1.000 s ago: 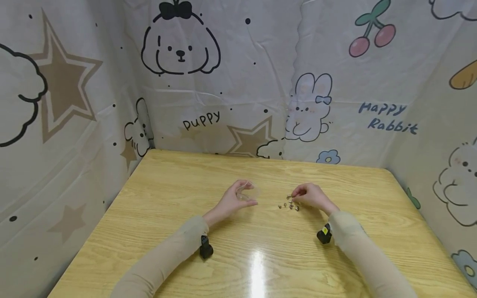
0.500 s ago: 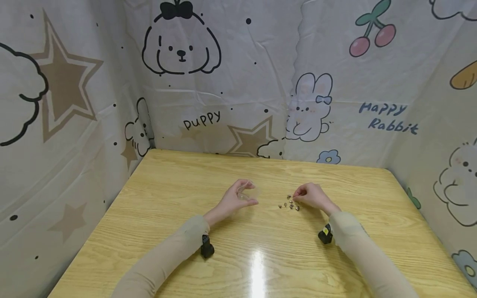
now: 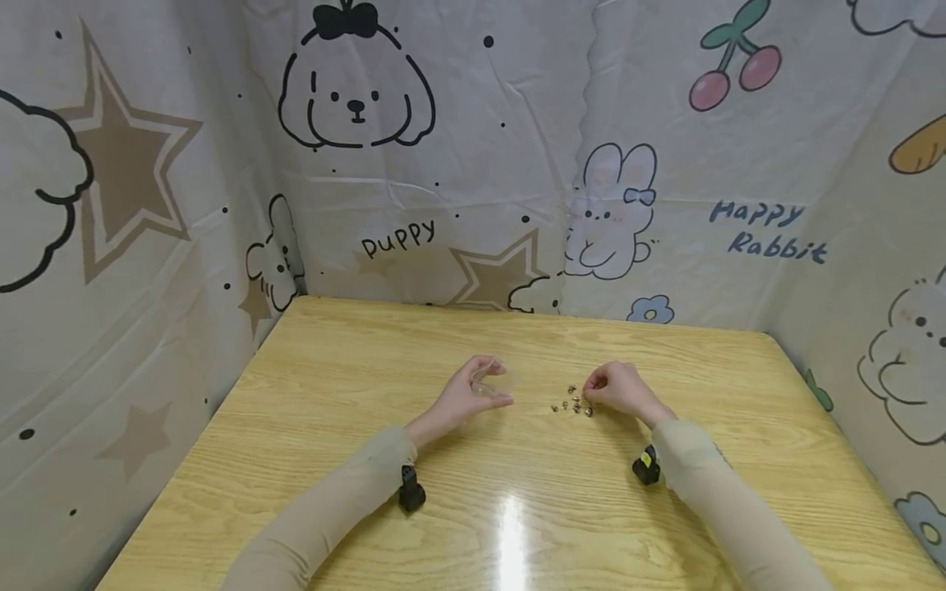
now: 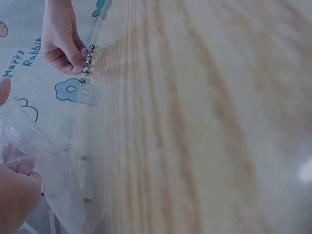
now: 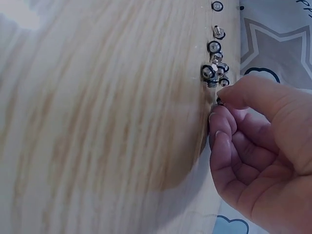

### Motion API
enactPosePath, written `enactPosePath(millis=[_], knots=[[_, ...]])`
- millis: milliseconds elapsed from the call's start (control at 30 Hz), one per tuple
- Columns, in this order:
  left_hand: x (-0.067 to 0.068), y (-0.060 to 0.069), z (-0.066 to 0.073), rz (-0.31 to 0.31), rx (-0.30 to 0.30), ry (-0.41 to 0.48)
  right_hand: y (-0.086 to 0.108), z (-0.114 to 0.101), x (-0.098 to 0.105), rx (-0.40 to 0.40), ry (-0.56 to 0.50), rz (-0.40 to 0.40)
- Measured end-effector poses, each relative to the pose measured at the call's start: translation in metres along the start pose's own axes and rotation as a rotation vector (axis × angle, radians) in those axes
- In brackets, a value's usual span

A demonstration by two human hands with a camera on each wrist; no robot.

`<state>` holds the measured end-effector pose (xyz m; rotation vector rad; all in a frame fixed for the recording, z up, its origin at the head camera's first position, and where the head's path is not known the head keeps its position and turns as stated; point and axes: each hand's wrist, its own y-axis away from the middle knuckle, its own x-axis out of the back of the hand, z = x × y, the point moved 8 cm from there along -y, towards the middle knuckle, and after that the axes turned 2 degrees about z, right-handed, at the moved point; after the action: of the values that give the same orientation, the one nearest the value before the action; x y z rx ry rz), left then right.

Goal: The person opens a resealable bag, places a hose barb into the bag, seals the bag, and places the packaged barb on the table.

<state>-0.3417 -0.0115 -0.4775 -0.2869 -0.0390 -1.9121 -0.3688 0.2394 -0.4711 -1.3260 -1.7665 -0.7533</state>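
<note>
The left hand [image 3: 460, 397] grips clear plastic [image 4: 58, 180] over the table [image 3: 355, 361], and here's the right hand [image 3: 619, 387], fingertips pinching one tiny part [image 5: 220, 102], just beside the clustered metal pieces [image 5: 208, 72]

From high on the near side of the metal pieces [image 5: 217, 58], the head camera looks forward and down, the farthest of the three. The left wrist camera [image 3: 411, 490] sits low to their left and faces across them, tipped sideways, toward the "Happy Rabbit" lettering [image 3: 769, 230]. The right wrist camera [image 3: 645, 465], closest, looks from their right past them to the outlined star [image 5: 278, 46], also tipped. All three views share the pieces and the right hand [image 3: 619, 387].
</note>
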Motion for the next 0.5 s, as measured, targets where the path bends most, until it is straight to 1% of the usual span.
enactPosePath(millis=[133,233,367,500], knots=[[0.0,0.0,-0.001,0.001,0.011,-0.003,-0.001,-0.002,0.002,0.008,-0.004,0.019],[0.001,-0.001,-0.002,0.001,0.012,-0.004,-0.003,-0.008,0.006,0.014,-0.023,0.047],[0.002,-0.001,-0.002,0.01,0.008,-0.013,-0.004,-0.028,0.015,0.055,-0.052,0.082],[0.003,-0.001,-0.001,0.014,0.012,-0.004,-0.003,-0.055,0.022,0.108,-0.088,0.092]])
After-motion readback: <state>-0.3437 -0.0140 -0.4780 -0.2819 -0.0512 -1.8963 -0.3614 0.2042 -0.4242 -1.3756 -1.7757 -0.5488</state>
